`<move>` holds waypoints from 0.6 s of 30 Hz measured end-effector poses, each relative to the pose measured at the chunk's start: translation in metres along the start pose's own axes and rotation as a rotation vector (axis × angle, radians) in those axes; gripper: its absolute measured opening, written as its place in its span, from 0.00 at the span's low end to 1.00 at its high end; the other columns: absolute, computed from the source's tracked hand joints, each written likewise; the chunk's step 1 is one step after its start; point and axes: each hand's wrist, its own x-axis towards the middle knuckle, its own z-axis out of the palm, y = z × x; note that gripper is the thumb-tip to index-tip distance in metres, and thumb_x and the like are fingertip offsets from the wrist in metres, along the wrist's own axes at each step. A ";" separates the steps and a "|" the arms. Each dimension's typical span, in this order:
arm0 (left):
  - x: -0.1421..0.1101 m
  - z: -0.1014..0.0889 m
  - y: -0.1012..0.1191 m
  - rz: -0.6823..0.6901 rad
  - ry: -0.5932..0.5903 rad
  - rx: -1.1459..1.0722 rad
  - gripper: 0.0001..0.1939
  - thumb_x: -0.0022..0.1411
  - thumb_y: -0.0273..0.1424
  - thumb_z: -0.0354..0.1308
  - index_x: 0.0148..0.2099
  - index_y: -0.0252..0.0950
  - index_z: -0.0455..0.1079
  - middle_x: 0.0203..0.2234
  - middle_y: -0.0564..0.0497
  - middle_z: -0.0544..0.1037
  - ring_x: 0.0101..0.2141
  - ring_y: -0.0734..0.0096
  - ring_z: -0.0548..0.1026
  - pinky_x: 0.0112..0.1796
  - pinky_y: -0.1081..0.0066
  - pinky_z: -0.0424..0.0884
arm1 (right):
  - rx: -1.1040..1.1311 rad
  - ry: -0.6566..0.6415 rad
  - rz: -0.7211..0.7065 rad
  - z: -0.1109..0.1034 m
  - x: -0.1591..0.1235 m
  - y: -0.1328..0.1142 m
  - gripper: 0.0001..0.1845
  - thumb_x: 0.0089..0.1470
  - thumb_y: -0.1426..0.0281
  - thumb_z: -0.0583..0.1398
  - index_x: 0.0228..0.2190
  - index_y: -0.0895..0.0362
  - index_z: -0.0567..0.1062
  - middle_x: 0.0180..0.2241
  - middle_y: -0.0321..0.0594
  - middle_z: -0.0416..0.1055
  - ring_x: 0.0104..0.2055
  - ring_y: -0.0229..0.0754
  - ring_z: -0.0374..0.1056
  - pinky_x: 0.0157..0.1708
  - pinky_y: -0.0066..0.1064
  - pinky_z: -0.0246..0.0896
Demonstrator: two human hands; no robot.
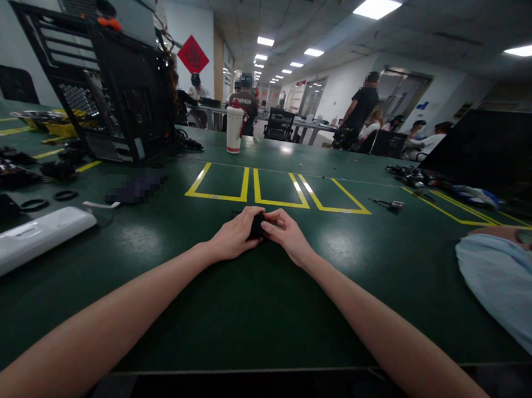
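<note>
While the left grip (235, 236) curls round a small black item (257, 225), the right grip (286, 233) pinches its right side | item — between both, partly hidden, at the green counter (187, 314), contact unclear | yellow tape outlines (281, 204) — just beyond

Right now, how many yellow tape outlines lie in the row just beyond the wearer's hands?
3. The left outline is beyond the left hand, the middle outline beyond the right hand, the right outline farther right. None looks hidden.
</note>
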 end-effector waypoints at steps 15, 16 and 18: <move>0.000 0.000 0.000 0.009 0.001 -0.006 0.31 0.51 0.29 0.55 0.54 0.40 0.44 0.48 0.45 0.58 0.47 0.60 0.63 0.42 0.58 0.67 | -0.024 -0.058 -0.028 -0.002 0.000 0.000 0.17 0.40 0.71 0.63 0.35 0.53 0.65 0.39 0.36 0.65 0.43 0.38 0.63 0.45 0.37 0.58; 0.000 -0.001 0.000 0.011 0.002 -0.008 0.31 0.51 0.29 0.55 0.54 0.40 0.44 0.48 0.46 0.58 0.47 0.60 0.64 0.42 0.58 0.67 | -0.025 -0.053 -0.029 -0.001 0.000 0.000 0.16 0.40 0.70 0.62 0.35 0.53 0.65 0.39 0.36 0.65 0.42 0.38 0.63 0.45 0.37 0.59; 0.000 -0.001 0.001 0.012 0.004 -0.010 0.31 0.51 0.29 0.55 0.54 0.40 0.44 0.48 0.46 0.58 0.47 0.60 0.64 0.42 0.58 0.67 | -0.034 -0.033 -0.035 0.000 0.000 0.000 0.14 0.43 0.68 0.60 0.34 0.53 0.66 0.38 0.36 0.65 0.41 0.37 0.63 0.45 0.36 0.59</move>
